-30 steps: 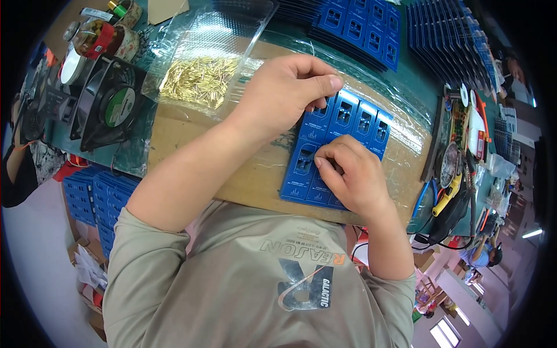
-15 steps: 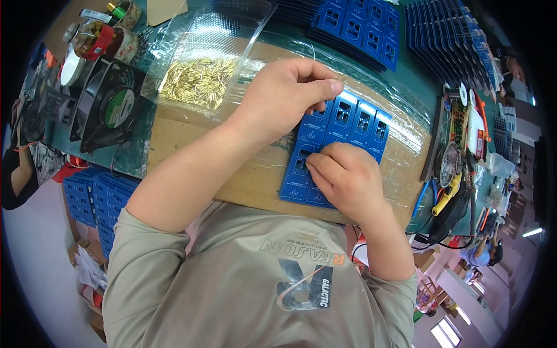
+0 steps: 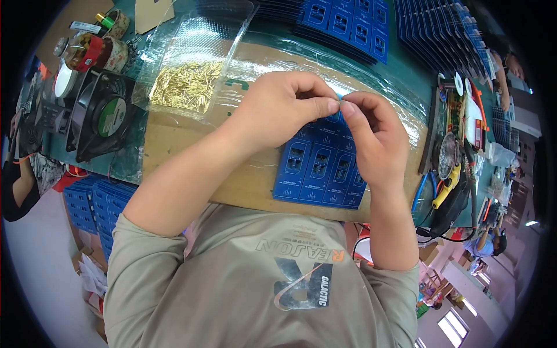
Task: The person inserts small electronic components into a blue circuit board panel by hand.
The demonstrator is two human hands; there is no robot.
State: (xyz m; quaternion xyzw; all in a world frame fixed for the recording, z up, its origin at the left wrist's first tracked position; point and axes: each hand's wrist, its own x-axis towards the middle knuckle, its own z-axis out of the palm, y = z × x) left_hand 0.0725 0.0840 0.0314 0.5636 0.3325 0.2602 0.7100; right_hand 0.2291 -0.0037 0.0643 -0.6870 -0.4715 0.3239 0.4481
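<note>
My left hand (image 3: 285, 107) and my right hand (image 3: 380, 136) meet fingertip to fingertip above the far part of a blue circuit board panel (image 3: 319, 168). Both pinch with thumb and forefinger; whatever sits between the tips is too small to make out. The panel lies flat in front of me, divided into several boards with dark cut-out windows and white print. My hands hide its far and right portions. To the left, a clear plastic tray (image 3: 217, 35) holds a heap of thin gold-coloured metal pins (image 3: 185, 86).
A brown board (image 3: 232, 180) under clear film covers the bench. Stacked blue panels (image 3: 348, 29) and a row of upright ones (image 3: 444, 40) stand at the back. A black fan (image 3: 98, 116) and jars (image 3: 87, 51) are at left; yellow-handled tool (image 3: 448, 188) at right.
My right hand has lifted off the panel's near part and moved up to meet my left fingertips. The left hand has shifted slightly down. The panel's near boards are now uncovered.
</note>
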